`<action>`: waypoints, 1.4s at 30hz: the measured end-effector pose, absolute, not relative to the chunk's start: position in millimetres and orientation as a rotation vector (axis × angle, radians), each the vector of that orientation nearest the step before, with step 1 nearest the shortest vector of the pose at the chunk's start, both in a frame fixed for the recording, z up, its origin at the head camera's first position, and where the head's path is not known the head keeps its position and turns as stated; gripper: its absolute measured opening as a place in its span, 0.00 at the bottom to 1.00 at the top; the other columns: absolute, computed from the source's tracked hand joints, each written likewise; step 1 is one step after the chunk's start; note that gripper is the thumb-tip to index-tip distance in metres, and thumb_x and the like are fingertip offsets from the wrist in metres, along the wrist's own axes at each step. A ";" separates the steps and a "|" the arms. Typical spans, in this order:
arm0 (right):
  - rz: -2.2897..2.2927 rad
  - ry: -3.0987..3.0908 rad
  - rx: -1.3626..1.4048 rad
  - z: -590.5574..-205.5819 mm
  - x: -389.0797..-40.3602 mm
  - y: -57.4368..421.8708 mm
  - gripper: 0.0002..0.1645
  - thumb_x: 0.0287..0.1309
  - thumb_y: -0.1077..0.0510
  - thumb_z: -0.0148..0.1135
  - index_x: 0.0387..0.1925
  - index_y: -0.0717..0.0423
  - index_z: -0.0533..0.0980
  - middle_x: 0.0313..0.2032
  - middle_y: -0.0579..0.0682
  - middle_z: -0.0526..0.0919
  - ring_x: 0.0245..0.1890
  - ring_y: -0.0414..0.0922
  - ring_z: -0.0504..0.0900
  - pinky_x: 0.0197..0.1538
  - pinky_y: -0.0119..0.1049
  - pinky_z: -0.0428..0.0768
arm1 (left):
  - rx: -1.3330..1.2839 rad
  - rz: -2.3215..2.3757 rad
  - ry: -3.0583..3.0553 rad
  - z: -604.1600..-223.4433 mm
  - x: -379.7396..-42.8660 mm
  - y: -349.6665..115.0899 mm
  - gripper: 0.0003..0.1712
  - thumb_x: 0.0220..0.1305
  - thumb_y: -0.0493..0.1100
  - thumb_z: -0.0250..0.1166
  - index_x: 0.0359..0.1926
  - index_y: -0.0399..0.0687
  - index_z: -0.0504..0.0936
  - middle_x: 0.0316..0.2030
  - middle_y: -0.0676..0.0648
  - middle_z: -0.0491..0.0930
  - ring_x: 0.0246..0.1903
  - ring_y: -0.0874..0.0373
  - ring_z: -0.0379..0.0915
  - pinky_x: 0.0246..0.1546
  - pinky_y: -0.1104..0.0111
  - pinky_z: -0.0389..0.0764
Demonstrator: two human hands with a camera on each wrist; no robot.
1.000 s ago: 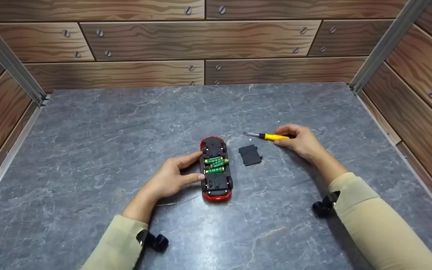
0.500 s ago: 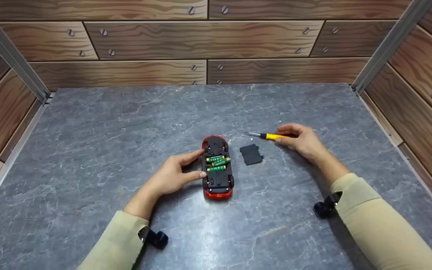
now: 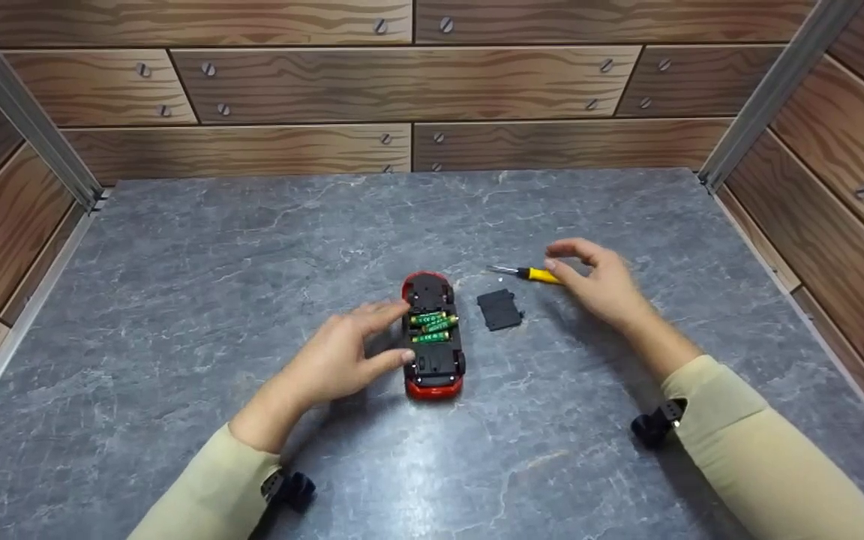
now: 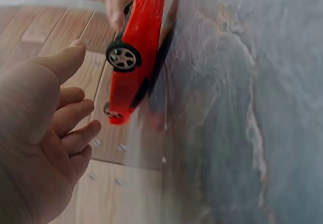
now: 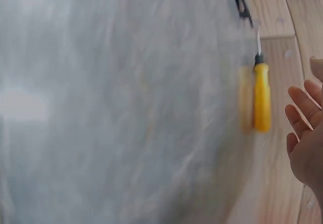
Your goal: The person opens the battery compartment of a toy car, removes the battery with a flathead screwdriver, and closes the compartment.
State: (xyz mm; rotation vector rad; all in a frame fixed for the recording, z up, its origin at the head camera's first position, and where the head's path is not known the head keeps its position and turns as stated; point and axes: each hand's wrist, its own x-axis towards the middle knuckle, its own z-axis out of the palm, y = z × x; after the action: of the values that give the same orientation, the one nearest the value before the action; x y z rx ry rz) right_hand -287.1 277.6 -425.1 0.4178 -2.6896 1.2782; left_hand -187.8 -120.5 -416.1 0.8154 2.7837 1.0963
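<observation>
A red toy car point(image 3: 436, 367) lies wheels up on the table, its underside showing green batteries point(image 3: 430, 337) in the uncovered battery compartment. My left hand point(image 3: 331, 360) is beside its left flank with thumb and fingers spread. In the left wrist view a gap shows between that hand point(image 4: 45, 118) and the car point(image 4: 136, 37). To the right lies a yellow-handled screwdriver point(image 3: 543, 276), its tip pointing left. My right hand point(image 3: 601, 285) hovers by the handle end, fingers loosely bent. The right wrist view has the screwdriver point(image 5: 261, 98) apart from that hand point(image 5: 308, 138).
A black battery cover point(image 3: 500, 310) lies flat between car and screwdriver. Just above it is a tiny bright piece point(image 3: 500, 280). Wood-patterned walls point(image 3: 402, 82) enclose the grey marbled table point(image 3: 252, 232) at the back and both sides.
My right hand has let go of the screwdriver, which stays on the table, and drawn slightly away. The left hand has loosened from the car's side. The car has not moved.
</observation>
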 end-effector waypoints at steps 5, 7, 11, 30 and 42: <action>1.124 -2.729 0.613 -416.9 -275.8 253.2 0.26 0.73 0.46 0.68 0.66 0.53 0.80 0.64 0.53 0.84 0.68 0.56 0.77 0.73 0.57 0.69 | 0.960 0.809 2.875 -408.3 -170.5 -118.2 0.43 0.69 0.65 0.70 0.76 0.48 0.73 0.74 0.41 0.72 0.73 0.35 0.66 0.72 0.41 0.67; 1.046 -2.715 0.744 -415.9 -271.9 243.3 0.28 0.72 0.48 0.68 0.68 0.54 0.79 0.65 0.55 0.82 0.68 0.57 0.77 0.74 0.58 0.69 | 1.029 0.708 2.889 -407.3 -164.2 -116.7 0.44 0.69 0.66 0.68 0.76 0.47 0.73 0.74 0.41 0.72 0.72 0.34 0.66 0.72 0.41 0.67; 0.901 -2.696 0.970 -415.5 -264.5 226.0 0.30 0.73 0.50 0.67 0.70 0.57 0.77 0.69 0.57 0.79 0.71 0.58 0.74 0.75 0.60 0.65 | 1.181 0.556 2.883 -408.1 -154.9 -113.7 0.45 0.70 0.67 0.67 0.75 0.44 0.74 0.73 0.42 0.72 0.73 0.37 0.66 0.75 0.46 0.64; 0.642 -2.816 1.299 -411.6 -261.3 180.0 0.29 0.84 0.47 0.46 0.77 0.50 0.71 0.78 0.52 0.67 0.79 0.55 0.62 0.72 0.60 0.64 | 1.345 0.306 2.871 -409.9 -145.3 -107.8 0.46 0.71 0.70 0.64 0.76 0.43 0.73 0.75 0.45 0.70 0.76 0.43 0.62 0.79 0.55 0.58; 0.596 -2.861 1.329 -412.6 -265.4 177.2 0.28 0.85 0.45 0.44 0.77 0.47 0.71 0.79 0.48 0.65 0.80 0.54 0.59 0.74 0.61 0.61 | 1.314 0.302 2.855 -411.8 -143.5 -106.6 0.46 0.71 0.70 0.64 0.76 0.43 0.73 0.76 0.45 0.68 0.77 0.43 0.60 0.80 0.55 0.56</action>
State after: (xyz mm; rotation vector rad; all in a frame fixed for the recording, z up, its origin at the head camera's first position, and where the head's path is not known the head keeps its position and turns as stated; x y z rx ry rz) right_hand -265.4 177.2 -412.6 1.3294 -2.8606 0.5963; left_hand -143.5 -106.6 -411.8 1.3140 2.8548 0.3019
